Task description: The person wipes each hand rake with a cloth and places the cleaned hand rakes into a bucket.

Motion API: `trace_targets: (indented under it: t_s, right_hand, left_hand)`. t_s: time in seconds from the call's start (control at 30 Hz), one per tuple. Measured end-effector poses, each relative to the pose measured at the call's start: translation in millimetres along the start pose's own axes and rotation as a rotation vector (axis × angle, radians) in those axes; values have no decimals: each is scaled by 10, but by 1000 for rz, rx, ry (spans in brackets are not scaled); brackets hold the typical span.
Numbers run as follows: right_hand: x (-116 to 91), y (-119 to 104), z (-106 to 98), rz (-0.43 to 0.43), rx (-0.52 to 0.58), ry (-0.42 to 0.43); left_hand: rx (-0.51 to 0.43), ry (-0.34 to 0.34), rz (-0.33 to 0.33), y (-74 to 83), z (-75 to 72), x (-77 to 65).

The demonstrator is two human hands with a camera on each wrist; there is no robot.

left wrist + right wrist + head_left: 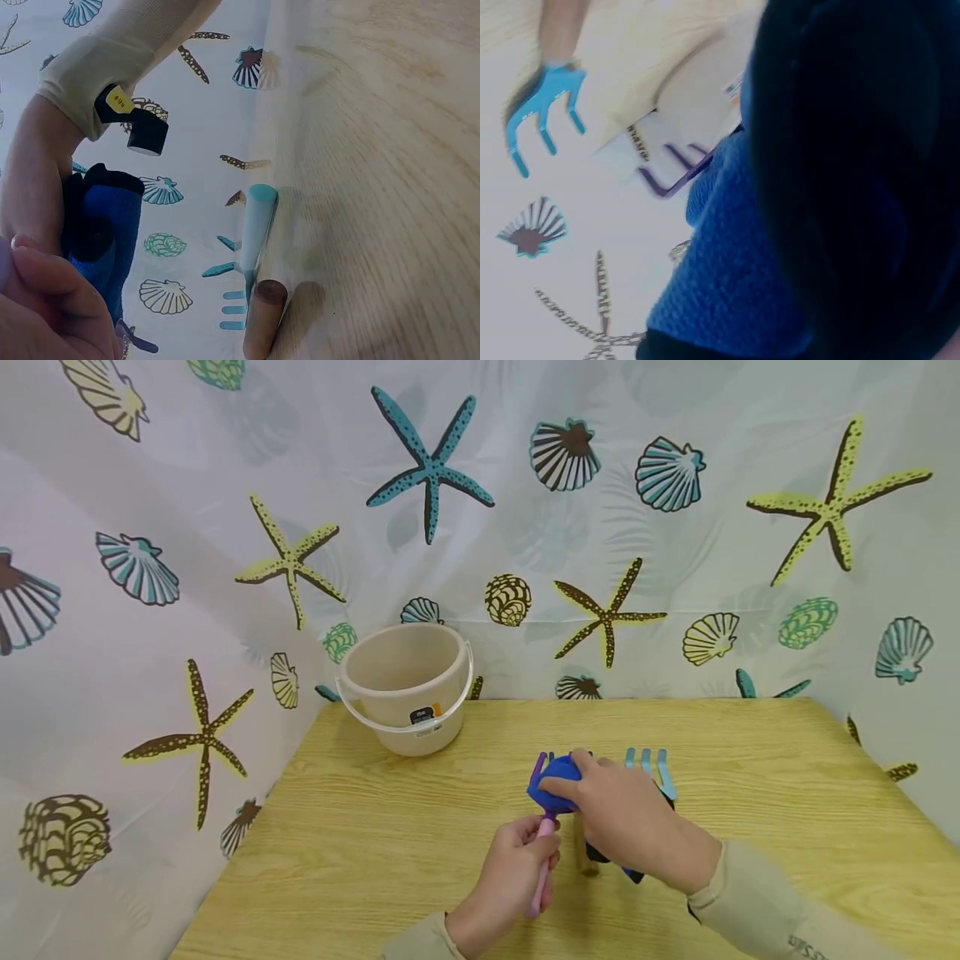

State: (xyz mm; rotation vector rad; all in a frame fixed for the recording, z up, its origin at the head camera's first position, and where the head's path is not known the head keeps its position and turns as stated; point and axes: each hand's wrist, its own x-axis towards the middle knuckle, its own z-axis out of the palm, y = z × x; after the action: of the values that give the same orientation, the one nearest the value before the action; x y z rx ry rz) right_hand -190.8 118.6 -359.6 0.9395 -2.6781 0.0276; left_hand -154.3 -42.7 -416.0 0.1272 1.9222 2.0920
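Note:
My left hand (517,860) grips the pink handle (542,868) of a small hand rake, which points away from me. Its purple tines (664,184) stick out beside a fuzzy blue cloth (553,787) with black parts. My right hand (630,814) pinches this cloth around the rake's head, thumb on top, hiding much of the head. In the right wrist view, the cloth's blue pile and a large dark area fill the right side. Under my right hand lies a tool with a wooden handle (266,315); light blue tines (647,764) show beyond the hand.
A beige bucket (408,693) with a white bail stands at the table's back left. Another tool's pale handle with a teal end (261,221) lies near the wooden one. Behind the wooden table (360,827) hangs a white curtain (510,468) printed with starfish and shells.

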Motion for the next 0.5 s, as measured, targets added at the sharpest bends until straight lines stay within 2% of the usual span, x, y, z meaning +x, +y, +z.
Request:
trace_targets:
  t_s: [0.13,0.27,0.4,0.5]
  right_hand:
    - [-62,-123,-5,-41,-44,24]
    - [-46,-119,15,-42,-92,77]
    - [2,-20,67,19,-142,137]
    - [-7,47,98,75,-158,143]
  left_hand:
    - [16,-14,10,13,-9,-11]
    - [48,3,42,27,-20,-32]
    - [26,24,52,58,-33,-49]
    - [-9,16,39,75,-37,-54]
